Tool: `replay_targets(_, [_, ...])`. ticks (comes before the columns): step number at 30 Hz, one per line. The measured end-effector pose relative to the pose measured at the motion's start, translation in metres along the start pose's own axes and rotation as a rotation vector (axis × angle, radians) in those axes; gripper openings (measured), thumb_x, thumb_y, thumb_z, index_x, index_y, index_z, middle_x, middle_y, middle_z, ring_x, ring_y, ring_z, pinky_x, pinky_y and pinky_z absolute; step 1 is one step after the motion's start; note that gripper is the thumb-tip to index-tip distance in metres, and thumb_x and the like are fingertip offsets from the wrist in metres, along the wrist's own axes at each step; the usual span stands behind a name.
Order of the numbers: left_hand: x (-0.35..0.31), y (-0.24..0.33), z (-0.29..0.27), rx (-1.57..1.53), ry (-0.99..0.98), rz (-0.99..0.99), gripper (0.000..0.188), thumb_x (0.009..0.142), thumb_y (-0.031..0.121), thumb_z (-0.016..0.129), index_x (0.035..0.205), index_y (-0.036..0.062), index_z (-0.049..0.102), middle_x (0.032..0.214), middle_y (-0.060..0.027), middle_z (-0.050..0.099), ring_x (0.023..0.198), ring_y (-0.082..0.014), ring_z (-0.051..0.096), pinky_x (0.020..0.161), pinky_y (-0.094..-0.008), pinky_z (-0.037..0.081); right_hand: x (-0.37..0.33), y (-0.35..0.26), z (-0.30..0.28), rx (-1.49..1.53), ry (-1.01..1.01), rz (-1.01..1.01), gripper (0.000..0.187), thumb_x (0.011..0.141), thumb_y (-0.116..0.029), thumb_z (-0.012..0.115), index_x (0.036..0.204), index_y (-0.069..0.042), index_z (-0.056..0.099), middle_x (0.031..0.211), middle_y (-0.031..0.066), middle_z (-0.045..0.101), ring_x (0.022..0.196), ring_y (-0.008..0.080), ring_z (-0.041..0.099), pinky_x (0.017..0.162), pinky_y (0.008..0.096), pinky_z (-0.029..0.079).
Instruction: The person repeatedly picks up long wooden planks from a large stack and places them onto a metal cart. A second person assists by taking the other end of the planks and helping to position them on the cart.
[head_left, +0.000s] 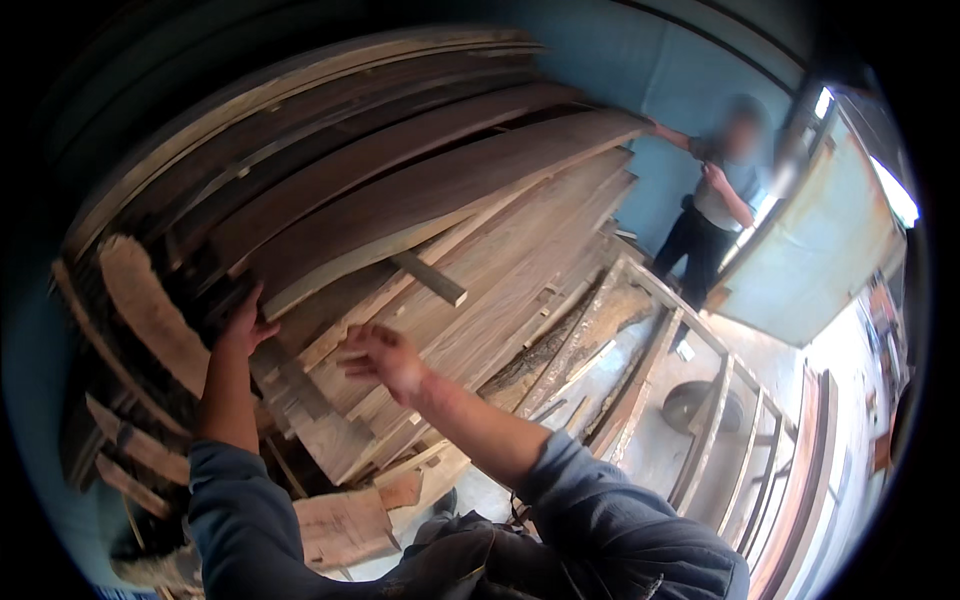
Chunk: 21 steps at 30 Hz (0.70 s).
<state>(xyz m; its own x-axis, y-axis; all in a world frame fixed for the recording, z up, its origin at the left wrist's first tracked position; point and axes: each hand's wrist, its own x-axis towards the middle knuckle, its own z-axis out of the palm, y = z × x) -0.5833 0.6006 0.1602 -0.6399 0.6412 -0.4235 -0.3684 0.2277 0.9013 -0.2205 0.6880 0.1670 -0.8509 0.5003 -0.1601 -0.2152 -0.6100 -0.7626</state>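
Note:
A wide dark-brown wooden plank (pixel 450 180) with a pale, uneven edge lies slanted on top of a stack of boards. My left hand (pixel 248 322) is at its near left end, fingers against the end and thumb below the corner; part of the grip is lost in shadow. My right hand (pixel 385 362) hovers over the lower boards (pixel 480 275), fingers loosely bent and apart, with nothing in it. A short wooden stick (pixel 432 278) juts out from under the plank, to the right of and above my right hand.
A co-worker (pixel 725 180) stands at the plank's far end, one hand on it. More long boards (pixel 330 75) are stacked behind. Offcuts (pixel 345 525) lie at the lower left. A wooden frame (pixel 725 385) and a pale panel (pixel 815 245) stand to the right.

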Motion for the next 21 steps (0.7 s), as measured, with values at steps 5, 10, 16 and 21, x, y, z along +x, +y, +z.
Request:
replay_targets(5, [0.019,0.013,0.033,-0.057,-0.008,-0.06,0.08,0.092,0.06,0.072,0.156,0.0234,0.041,0.151,-0.0055,0.049,0.134,-0.0289,0.05,0.098,-0.0511,0.054,-0.087,0.01,-0.04,-0.097,-0.021,-0.069,0.042,0.105,-0.025,0.063,0.139,-0.002,0.055,0.125,0.0122,0.068,0.109,0.0246,0.07,0.095,0.0379,0.058])
replay_targets(10, [0.013,0.014,0.049,0.044,0.099,0.016,0.079,0.092,0.062,0.07,0.155,0.022,0.043,0.151,-0.0053,0.05,0.131,-0.0293,0.054,0.094,-0.0492,0.057,-0.189,0.053,-0.092,-0.098,0.186,-0.012,0.047,0.104,-0.026,0.064,0.141,0.001,0.054,0.126,0.011,0.069,0.106,0.0214,0.07,0.093,0.0352,0.058])
replay_targets(16, [-0.048,-0.005,0.057,-0.058,0.094,-0.01,0.076,0.092,0.062,0.07,0.151,0.02,0.047,0.142,-0.0055,0.056,0.122,-0.0265,0.059,0.086,-0.0394,0.06,-0.304,0.091,-0.135,-0.042,0.384,-0.042,0.049,0.103,-0.025,0.065,0.142,0.001,0.053,0.125,0.0089,0.07,0.105,0.0204,0.07,0.093,0.0355,0.057])
replay_targets(21, [-0.22,-0.052,0.116,-0.272,-0.029,0.02,0.053,0.092,0.046,0.077,0.136,0.02,0.061,0.131,-0.0008,0.064,0.108,-0.0196,0.067,0.078,-0.0306,0.061,-0.365,0.097,-0.133,-0.099,0.347,-0.019,0.052,0.103,-0.03,0.066,0.144,-0.001,0.052,0.125,0.007,0.069,0.108,0.0182,0.069,0.093,0.0342,0.056])
